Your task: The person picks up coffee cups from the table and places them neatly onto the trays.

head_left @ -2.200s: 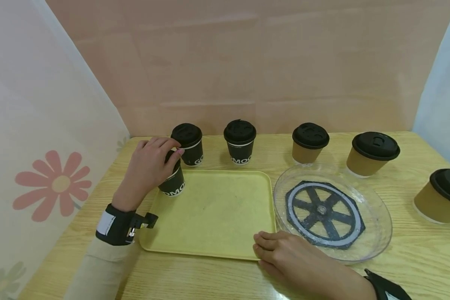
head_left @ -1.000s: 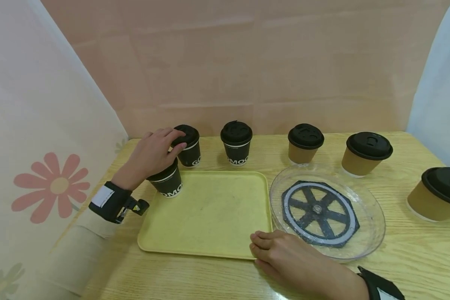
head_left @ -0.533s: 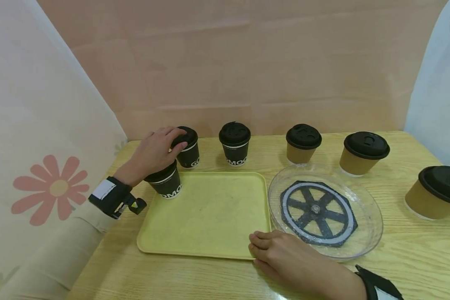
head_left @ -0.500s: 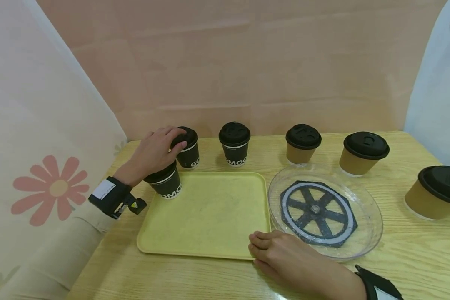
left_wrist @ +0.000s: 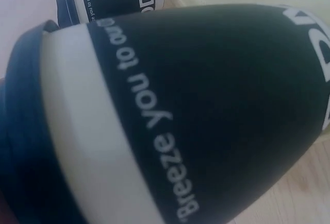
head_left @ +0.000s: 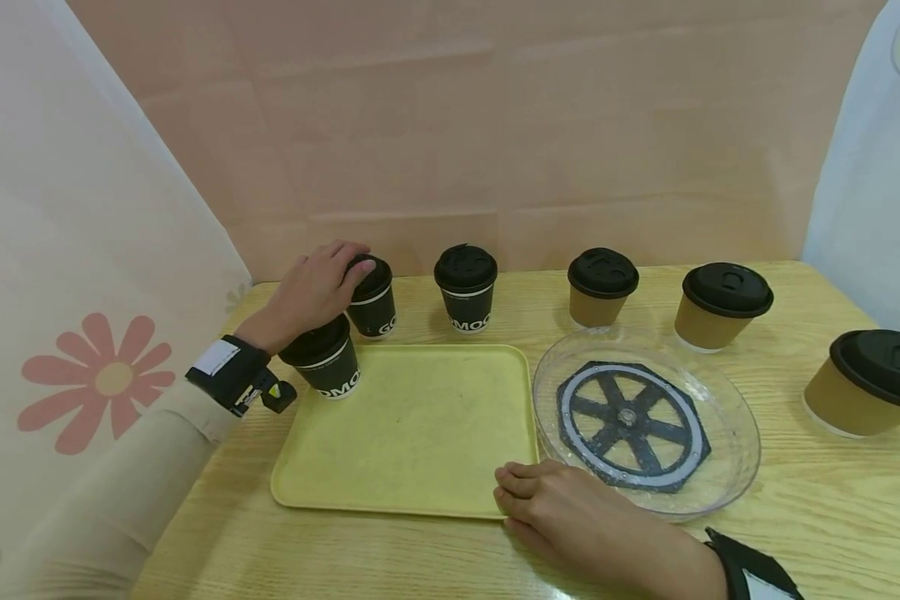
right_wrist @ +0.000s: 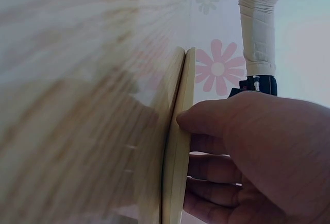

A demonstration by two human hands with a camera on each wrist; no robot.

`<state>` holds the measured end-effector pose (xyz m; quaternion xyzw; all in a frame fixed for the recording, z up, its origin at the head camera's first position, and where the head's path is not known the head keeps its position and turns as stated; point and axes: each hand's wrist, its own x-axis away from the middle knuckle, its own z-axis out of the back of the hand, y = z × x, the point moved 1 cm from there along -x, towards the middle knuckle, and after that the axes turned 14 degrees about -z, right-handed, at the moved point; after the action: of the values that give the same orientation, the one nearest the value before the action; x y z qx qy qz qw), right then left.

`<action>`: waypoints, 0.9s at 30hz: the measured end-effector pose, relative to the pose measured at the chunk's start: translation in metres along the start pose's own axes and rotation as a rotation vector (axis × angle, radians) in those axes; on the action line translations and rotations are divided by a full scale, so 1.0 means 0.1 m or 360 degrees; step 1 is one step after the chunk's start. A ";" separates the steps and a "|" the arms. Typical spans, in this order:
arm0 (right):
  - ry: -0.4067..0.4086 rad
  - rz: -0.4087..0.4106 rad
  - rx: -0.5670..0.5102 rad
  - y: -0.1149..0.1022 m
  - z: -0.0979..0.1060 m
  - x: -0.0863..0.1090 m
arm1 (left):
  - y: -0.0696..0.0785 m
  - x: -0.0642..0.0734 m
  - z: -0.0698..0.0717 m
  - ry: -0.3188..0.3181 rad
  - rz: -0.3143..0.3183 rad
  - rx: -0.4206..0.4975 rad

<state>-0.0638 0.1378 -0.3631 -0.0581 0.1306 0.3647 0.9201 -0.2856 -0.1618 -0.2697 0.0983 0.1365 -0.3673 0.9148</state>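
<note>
My left hand [head_left: 311, 287] is at the lid of the far-left black paper coffee cup [head_left: 375, 312], thumb over the lid and fingers at its back edge. Whether it grips the lid is unclear. Below this wrist, a second lidded black cup [head_left: 330, 367] stands at the back-left corner of the yellow tray [head_left: 412, 442]. That nearer cup [left_wrist: 221, 100] fills the left wrist view, with another black cup [left_wrist: 113, 0] behind it. My right hand [head_left: 558, 517] holds the tray's front-right corner; in the right wrist view its thumb and fingers pinch the rim [right_wrist: 178, 167].
Another black cup [head_left: 467, 292] stands behind the tray. To its right are three brown cups with black lids, the nearest one [head_left: 870, 383] at the right edge. A clear round dish [head_left: 742, 450] with a dark wheel-like insert [head_left: 633, 425] sits against the tray's right side.
My left hand has left the nearer black cup, which now stands at the tray's corner, and moved back to the far-left cup. The right hand keeps its place on the tray.
</note>
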 end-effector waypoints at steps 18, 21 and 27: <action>-0.0018 -0.0013 -0.0016 -0.01 0.01 0.00 | -0.03 -0.07 -0.13 -0.0091 0.0089 0.0129; -0.0025 -0.0020 -0.0018 -0.01 0.01 0.00 | -0.04 -0.07 -0.16 -0.0082 0.0096 0.0154; -0.0019 -0.0031 -0.0024 -0.02 0.01 0.00 | -0.05 -0.08 -0.17 -0.0097 0.0110 0.0170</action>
<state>-0.0627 0.1367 -0.3619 -0.0642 0.1217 0.3571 0.9239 -0.2976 -0.1554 -0.2835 0.1403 0.0853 -0.3451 0.9241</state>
